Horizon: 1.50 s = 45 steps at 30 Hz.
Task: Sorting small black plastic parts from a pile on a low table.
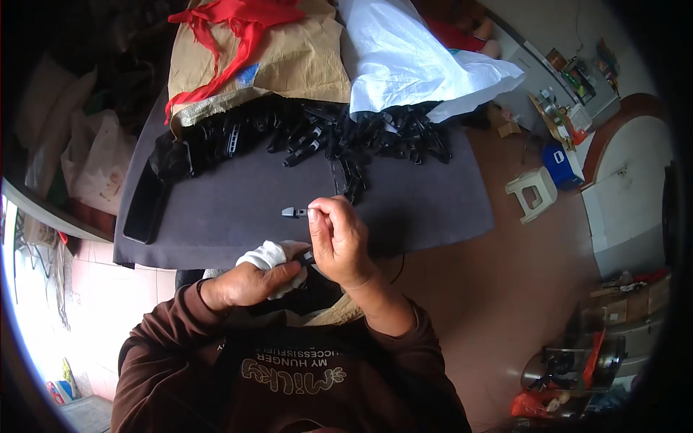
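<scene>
My right hand (339, 238) is raised over the near part of the grey-covered table (231, 195). Its fingers pinch a small grey-and-black plastic piece (292, 213) that points to the left. Lower and to the left, my left hand (249, 283) is closed around a white cloth (266, 256) and a small black plastic piece (307, 257), whose end shows beside the thumb. The kind of these pieces is too small to tell. Farther back on the table lies a heap of black plastic pieces (303, 148), some with grey parts.
Behind the heap lie a tan woven sack (303, 61) with a red cloth strip (249, 47) and a white sack (397, 58). A black phone-like slab (144, 209) rests at the table's left. A cream stool (532, 195) and blue box (561, 166) stand right.
</scene>
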Tool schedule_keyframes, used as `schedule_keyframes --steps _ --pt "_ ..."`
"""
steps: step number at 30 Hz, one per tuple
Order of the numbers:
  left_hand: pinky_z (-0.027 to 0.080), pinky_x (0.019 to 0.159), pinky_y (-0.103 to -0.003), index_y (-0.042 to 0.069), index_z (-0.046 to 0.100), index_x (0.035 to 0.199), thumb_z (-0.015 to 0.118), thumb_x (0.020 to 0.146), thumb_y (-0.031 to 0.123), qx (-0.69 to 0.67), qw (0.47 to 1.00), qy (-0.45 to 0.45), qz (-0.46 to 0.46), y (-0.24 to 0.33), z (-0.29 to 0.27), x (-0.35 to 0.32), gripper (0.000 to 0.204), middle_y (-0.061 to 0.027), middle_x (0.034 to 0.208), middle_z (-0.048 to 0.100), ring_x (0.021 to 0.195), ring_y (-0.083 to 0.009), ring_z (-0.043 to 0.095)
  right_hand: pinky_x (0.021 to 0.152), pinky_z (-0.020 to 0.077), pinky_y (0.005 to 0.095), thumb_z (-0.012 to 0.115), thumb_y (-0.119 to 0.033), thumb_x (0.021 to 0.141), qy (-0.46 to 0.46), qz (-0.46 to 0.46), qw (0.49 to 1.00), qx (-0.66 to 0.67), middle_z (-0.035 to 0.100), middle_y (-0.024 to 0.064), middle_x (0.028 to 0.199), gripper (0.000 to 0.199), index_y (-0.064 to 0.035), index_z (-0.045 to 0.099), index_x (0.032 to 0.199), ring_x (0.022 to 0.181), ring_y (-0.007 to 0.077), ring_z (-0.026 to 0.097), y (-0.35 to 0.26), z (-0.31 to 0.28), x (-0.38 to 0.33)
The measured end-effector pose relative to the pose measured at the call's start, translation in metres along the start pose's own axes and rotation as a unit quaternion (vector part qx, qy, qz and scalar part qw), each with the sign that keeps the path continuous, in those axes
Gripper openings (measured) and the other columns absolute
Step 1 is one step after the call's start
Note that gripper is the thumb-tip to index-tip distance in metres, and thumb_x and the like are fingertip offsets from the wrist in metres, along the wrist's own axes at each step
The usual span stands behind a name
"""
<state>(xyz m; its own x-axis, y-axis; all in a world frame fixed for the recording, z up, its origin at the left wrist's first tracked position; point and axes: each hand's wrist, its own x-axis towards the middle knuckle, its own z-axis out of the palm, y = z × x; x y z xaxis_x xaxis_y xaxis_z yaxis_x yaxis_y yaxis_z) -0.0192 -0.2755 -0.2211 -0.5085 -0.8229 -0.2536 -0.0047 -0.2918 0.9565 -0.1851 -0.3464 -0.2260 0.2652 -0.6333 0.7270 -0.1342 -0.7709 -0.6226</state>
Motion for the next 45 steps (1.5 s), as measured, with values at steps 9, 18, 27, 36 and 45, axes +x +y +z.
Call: schedule_keyframes --steps 9,18,27,36,45 --pt "0.045 0.063 -0.029 -0.001 0.049 0.121 0.053 0.091 0.008 0.346 0.87 0.242 0.253 0.0 0.0 0.001 0.032 -0.0087 0.086 0.058 0.07 -0.018 0.055 0.05 0.0392 0.0207 0.059 -0.002 0.091 -0.134 0.125 0.975 0.125 0.056 0.0022 0.071 0.004 0.0006 0.057 0.09 0.057 0.0058 0.05 -0.013 -0.031 0.004" --pt "0.047 0.059 -0.038 -0.001 0.058 0.102 0.061 0.085 0.008 0.45 0.831 0.213 0.248 0.017 0.002 -0.003 0.02 -0.0171 0.087 0.06 0.069 -0.0347 0.06 0.054 0.0438 0.0241 0.066 -0.004 0.086 -0.169 0.224 0.938 0.205 0.058 0.0065 0.072 0.009 -0.001 0.057 0.088 0.062 0.0096 0.056 -0.017 -0.024 0.003" --pt "0.042 0.047 -0.04 0.003 0.057 0.074 0.064 0.083 0.01 0.509 0.784 0.177 0.309 0.006 0.017 0.005 0.014 -0.0138 0.075 0.056 0.055 -0.0324 0.054 0.047 0.038 0.0394 0.055 -0.005 0.088 -0.059 -0.03 0.989 -0.135 0.045 0.012 0.063 0.023 -0.0026 0.047 0.066 0.052 0.0307 0.048 -0.003 -0.012 -0.005" --pt "0.042 0.048 -0.04 0.002 0.059 0.081 0.064 0.084 0.009 0.446 0.816 0.229 0.286 -0.002 0.028 0.012 0.01 -0.0136 0.074 0.058 0.055 -0.0315 0.056 0.046 0.0363 0.0379 0.049 0.0 0.088 -0.006 -0.096 0.99 -0.102 0.044 0.0115 0.06 0.02 0.0006 0.049 0.069 0.05 0.0287 0.046 0.011 -0.011 -0.009" --pt "0.042 0.049 -0.039 0.001 0.059 0.093 0.063 0.084 0.007 0.414 0.823 0.234 0.31 -0.015 0.026 0.013 0.011 -0.0109 0.067 0.055 0.054 -0.0308 0.055 0.049 0.0375 0.0379 0.048 0.0 0.09 -0.051 -0.05 0.994 -0.078 0.046 0.0125 0.063 0.02 0.0018 0.049 0.07 0.055 0.0297 0.047 0.001 -0.008 -0.009"
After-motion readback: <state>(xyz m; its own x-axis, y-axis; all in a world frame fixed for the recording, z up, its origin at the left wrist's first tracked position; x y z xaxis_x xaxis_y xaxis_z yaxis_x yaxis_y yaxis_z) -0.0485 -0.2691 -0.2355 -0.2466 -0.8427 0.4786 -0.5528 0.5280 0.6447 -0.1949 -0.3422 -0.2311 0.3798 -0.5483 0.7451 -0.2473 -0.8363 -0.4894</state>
